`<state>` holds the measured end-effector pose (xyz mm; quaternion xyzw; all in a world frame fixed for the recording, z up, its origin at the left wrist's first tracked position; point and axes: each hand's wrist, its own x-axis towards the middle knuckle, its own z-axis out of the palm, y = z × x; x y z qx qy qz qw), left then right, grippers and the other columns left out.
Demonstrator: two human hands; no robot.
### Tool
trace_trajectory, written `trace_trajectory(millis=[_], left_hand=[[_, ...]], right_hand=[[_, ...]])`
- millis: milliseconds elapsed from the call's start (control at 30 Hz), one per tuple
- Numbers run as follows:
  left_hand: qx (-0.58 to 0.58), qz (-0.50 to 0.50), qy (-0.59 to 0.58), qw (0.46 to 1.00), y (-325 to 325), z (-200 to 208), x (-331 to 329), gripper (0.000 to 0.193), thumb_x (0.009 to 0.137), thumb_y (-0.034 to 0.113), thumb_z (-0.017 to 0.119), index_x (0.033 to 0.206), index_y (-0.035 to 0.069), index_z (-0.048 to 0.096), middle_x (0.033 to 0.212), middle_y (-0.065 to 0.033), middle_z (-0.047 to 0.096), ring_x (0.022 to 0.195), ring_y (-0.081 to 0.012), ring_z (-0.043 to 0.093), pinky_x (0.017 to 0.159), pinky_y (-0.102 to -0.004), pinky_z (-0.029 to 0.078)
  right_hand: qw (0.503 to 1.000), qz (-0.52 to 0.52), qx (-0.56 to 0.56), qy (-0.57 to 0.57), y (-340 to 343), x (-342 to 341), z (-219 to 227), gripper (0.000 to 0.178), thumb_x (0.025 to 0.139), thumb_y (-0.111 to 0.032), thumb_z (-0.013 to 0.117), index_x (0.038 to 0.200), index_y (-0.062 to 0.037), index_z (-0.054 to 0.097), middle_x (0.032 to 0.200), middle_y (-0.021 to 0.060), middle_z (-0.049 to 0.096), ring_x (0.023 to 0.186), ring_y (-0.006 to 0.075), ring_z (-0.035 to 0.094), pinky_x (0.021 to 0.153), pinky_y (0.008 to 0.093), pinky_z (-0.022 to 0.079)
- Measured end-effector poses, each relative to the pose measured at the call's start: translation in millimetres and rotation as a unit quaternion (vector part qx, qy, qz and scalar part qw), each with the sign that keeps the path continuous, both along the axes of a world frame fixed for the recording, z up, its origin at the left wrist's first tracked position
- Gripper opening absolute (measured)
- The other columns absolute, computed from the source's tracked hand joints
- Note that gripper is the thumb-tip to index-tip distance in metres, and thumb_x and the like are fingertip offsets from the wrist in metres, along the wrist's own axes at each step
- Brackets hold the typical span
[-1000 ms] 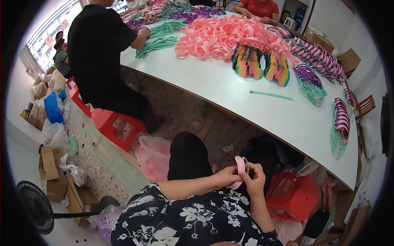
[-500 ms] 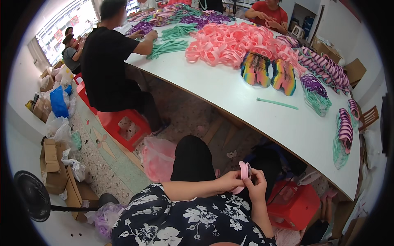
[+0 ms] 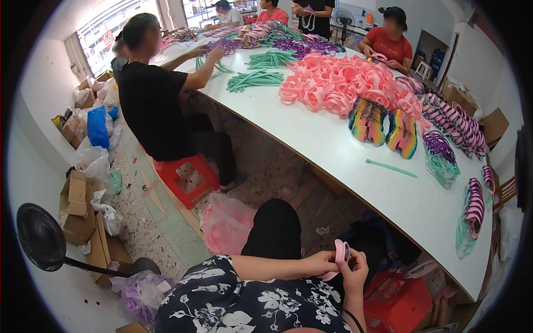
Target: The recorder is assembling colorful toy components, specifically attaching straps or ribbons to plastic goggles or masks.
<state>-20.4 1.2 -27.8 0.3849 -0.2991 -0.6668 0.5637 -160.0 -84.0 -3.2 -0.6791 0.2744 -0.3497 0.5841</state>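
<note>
Above my lap, both hands hold a pink goggle frame (image 3: 339, 251) on edge, with a dark lens-like part showing inside its rim. My left hand (image 3: 321, 263) pinches it from the left. My right hand (image 3: 355, 271) grips the other side, fingers bent around the rim; some fingertips are hidden. On the white table (image 3: 311, 130) beyond lie a large heap of pink goggle frames (image 3: 347, 83) and two stacks of rainbow mirrored lenses (image 3: 367, 123). A single mint-green strap (image 3: 391, 168) rests in front of the stacks.
Bundled goggles with mint straps (image 3: 472, 213) lie along the table's right side. A person in black (image 3: 152, 105) sits at the left, handling green straps (image 3: 255, 80). A red stool (image 3: 397, 299) stands below the table, a black fan (image 3: 40, 236) at lower left, a pink bag (image 3: 225, 222) on the floor.
The view has tilted up, so the table and people appear lower. The person in black has lifted their hands with green straps. My hands keep hold of the pink goggle frame.
</note>
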Motion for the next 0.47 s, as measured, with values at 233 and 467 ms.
trace_trajectory(millis=[233, 467], left_hand=[[0.095, 0.105, -0.011, 0.99, -4, 6, 16, 0.033, 0.088, 0.019, 0.073, 0.112, -0.002, 0.066, 0.104, -0.0074, 0.069, 0.09, -0.013, 0.065, 0.08, -0.027, 0.052], [0.16, 0.097, 0.078, 0.979, 2, -46, 44, 0.032, 0.092, 0.013, 0.066, 0.118, -0.006, 0.063, 0.106, -0.013, 0.07, 0.095, -0.0211, 0.069, 0.086, -0.032, 0.055]], right_hand=[[0.993, -0.009, -0.078, 0.086, -7, 0, 11, 0.049, 0.079, -0.008, 0.079, 0.124, 0.0002, 0.062, 0.113, 0.0061, 0.058, 0.101, 0.0155, 0.059, 0.089, 0.0282, 0.049], [0.982, 0.052, -0.091, 0.157, -51, -57, 52, 0.048, 0.078, -0.005, 0.079, 0.124, -0.0024, 0.064, 0.107, 0.0081, 0.063, 0.093, 0.0143, 0.062, 0.085, 0.0264, 0.05]])
